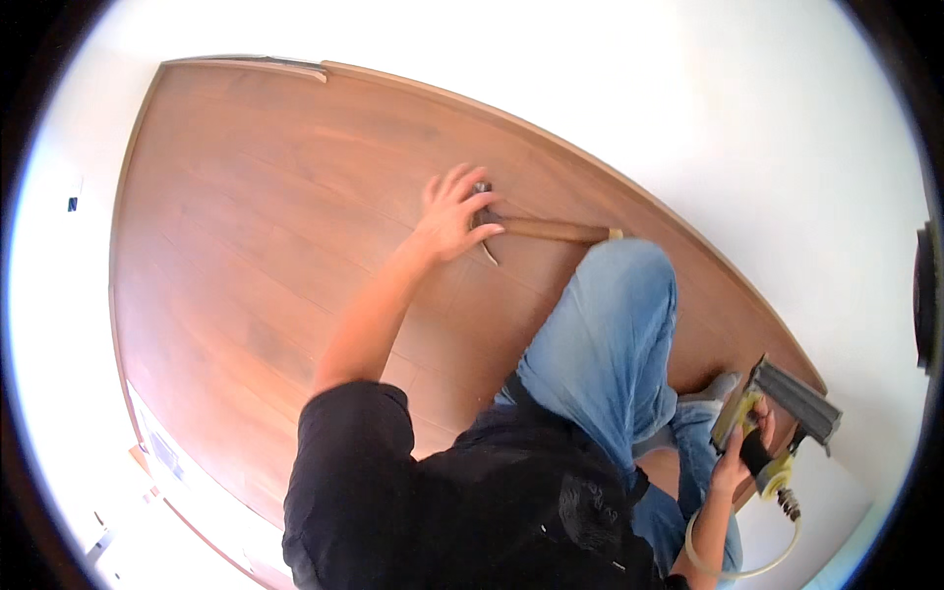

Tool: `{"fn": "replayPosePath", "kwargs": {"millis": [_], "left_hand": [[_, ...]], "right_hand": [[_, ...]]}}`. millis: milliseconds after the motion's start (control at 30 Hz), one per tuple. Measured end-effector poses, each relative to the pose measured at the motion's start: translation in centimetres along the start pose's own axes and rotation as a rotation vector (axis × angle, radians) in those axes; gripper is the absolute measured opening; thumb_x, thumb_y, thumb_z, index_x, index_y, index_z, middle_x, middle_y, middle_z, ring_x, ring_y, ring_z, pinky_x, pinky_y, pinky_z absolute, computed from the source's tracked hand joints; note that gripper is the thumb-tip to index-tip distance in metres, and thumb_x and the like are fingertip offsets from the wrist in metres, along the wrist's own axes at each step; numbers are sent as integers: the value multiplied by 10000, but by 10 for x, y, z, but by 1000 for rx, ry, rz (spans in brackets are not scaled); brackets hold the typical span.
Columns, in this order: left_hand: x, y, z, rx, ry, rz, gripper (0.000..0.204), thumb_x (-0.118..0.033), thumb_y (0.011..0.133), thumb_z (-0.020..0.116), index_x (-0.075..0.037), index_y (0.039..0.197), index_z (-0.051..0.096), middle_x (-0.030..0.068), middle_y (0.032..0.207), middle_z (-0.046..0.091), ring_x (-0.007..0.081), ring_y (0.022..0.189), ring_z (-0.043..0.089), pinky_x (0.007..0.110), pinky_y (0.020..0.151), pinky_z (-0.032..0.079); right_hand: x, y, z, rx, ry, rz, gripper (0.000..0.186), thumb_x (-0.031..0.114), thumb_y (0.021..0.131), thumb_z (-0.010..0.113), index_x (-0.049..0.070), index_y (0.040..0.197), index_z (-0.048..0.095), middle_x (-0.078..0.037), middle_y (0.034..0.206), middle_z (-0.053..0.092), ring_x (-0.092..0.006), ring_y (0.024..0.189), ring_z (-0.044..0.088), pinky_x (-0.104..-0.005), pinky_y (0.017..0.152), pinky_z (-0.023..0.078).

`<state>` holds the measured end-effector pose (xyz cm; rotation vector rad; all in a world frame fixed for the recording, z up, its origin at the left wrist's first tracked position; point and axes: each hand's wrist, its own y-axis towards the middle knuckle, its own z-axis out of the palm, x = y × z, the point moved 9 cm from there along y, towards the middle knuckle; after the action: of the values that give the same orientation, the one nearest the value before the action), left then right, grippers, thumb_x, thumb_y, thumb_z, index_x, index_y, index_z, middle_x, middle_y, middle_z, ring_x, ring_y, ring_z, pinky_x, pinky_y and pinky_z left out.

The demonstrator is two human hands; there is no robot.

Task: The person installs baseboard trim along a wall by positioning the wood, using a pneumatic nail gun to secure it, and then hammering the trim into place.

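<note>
A claw hammer [556,230] with a wooden handle lies on the wooden floor, its head toward the left and the handle's end near my raised knee. Over the hammer's head is my left hand [455,218], fingers spread and thumb apart; part of the head is hidden behind it. Whether the fingers touch the metal is hard to make out. At the lower right, my right hand [732,462] is closed around the grip of a yellow and black air nail gun [801,401]. A pale air hose [744,575] curves from its fitting beside my forearm.
Wood baseboard [551,138] runs along the white wall [629,79] on the far and right sides. A loose strip [295,69] sits by the wall at the upper left. My bent knee [624,285] in jeans stands between the hammer and the nail gun.
</note>
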<state>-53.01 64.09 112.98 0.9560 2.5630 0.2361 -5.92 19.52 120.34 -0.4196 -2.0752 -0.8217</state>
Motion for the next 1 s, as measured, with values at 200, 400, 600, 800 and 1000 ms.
{"fn": "replayPosePath", "kwargs": {"millis": [200,400,600,800,1000], "left_hand": [[45,-181,6,36,245,-252,586,-388,986,525,-113,1503,491,148,1663,310,344,1557,223,557,1254,121],[-104,-309,22,39,315,-232,649,-341,975,497,-75,1558,404,210,1665,282,393,1567,173,583,1250,91],[-318,-527,50,-85,438,-130,685,-377,985,518,-64,1577,372,202,1677,256,385,1567,178,586,1243,90],[-574,-821,78,-95,336,-118,602,-375,1002,523,-50,1506,464,219,1557,407,388,1473,332,545,1182,233],[-727,-1020,-17,60,-149,-161,535,-372,1020,527,-36,1435,555,237,1437,558,391,1380,486,504,1120,376]], "right_hand": [[68,-11,-39,196,-367,-10,543,217,1009,633,-10,1475,471,-184,1413,561,-296,1352,497,-466,1153,360],[131,-92,-155,169,-850,-282,450,135,937,683,6,1356,578,-181,1221,661,-346,1122,654,-445,990,527],[65,-346,-360,-100,-785,-54,454,103,884,729,26,1318,621,-184,1301,633,-361,1257,602,-442,1085,484],[-17,-708,-649,-282,-73,-97,430,152,910,736,47,1312,625,-168,1339,616,-344,1319,539,-412,1128,442],[48,-962,-879,-140,-536,-238,633,76,771,773,181,1374,609,-76,1408,616,-372,1395,476,-439,1153,434]]}}
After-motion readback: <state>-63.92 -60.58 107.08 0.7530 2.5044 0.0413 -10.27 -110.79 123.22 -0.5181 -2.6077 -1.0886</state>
